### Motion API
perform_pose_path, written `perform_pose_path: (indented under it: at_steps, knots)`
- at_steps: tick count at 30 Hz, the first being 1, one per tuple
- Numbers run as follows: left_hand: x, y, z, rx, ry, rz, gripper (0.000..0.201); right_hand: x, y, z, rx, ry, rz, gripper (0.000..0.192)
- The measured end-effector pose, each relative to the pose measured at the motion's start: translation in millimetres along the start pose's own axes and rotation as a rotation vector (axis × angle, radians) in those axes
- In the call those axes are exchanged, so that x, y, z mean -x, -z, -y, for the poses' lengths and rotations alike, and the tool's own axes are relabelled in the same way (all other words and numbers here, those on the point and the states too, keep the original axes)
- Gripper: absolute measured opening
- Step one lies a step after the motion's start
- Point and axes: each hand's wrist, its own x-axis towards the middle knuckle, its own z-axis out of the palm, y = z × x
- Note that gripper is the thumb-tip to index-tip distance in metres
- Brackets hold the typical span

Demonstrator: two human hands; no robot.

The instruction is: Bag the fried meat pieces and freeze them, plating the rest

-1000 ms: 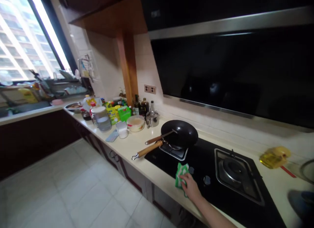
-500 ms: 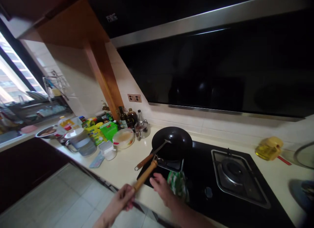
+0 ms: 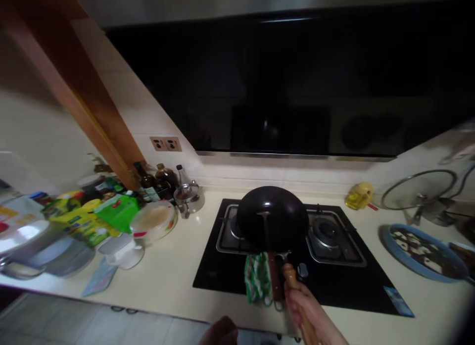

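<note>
A black wok (image 3: 272, 216) sits over the black gas hob (image 3: 334, 285), between its two burners, with its wooden handle pointing toward me. My right hand (image 3: 302, 305) is closed around that handle near the counter's front edge. A spatula (image 3: 273, 278) lies in the wok, and its dark handle runs alongside the wok's handle. A green-and-white cloth (image 3: 256, 285) lies on the hob just left of the handles. Only a blurred part of my left hand (image 3: 219, 332) shows at the bottom edge, and it touches nothing that I can see.
Left of the hob are a cream bowl (image 3: 154, 219), a small metal pot (image 3: 189, 196), dark bottles (image 3: 156, 179), green packets (image 3: 115, 211), a small tub (image 3: 122, 251) and a jug (image 3: 37, 246). Right: a yellow oil bottle (image 3: 358, 196), a glass lid (image 3: 419, 189), a blue plate of food (image 3: 419, 246).
My view has swung right and down to face the hob. The wok has turned so that its handle points at me. My right hand left the cloth and now grips the handle.
</note>
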Motion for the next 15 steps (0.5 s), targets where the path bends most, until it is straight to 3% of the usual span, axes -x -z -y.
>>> perform_pose_path:
  at_steps: [3, 5, 7, 10, 15]
  knots:
    - [-32.1, -12.0, -14.8, -0.27, -0.011, -0.092, 0.025, 25.1, 44.0, 8.2, -0.031, 0.027, -0.093, 0.04]
    - [-54.4, -21.6, -33.2, -0.509, -0.142, -0.153, 0.017, 34.7, 73.4, 19.8, -0.052, 0.068, -0.115, 0.04]
    - [-74.0, -29.1, -51.8, -0.708, -0.231, -0.188, 0.037, 37.7, 99.6, 33.3, -0.085, 0.097, -0.112, 0.037]
    - [-95.5, -36.6, -70.0, -0.853, -0.212, -0.178, 0.055, 32.9, 129.8, 50.4, -0.126, 0.118, -0.084, 0.032]
    - [-112.0, -44.1, -74.7, -0.971, -0.162, -0.135, 0.039, 17.5, 156.9, 62.0, -0.208, 0.182, -0.067, 0.035]
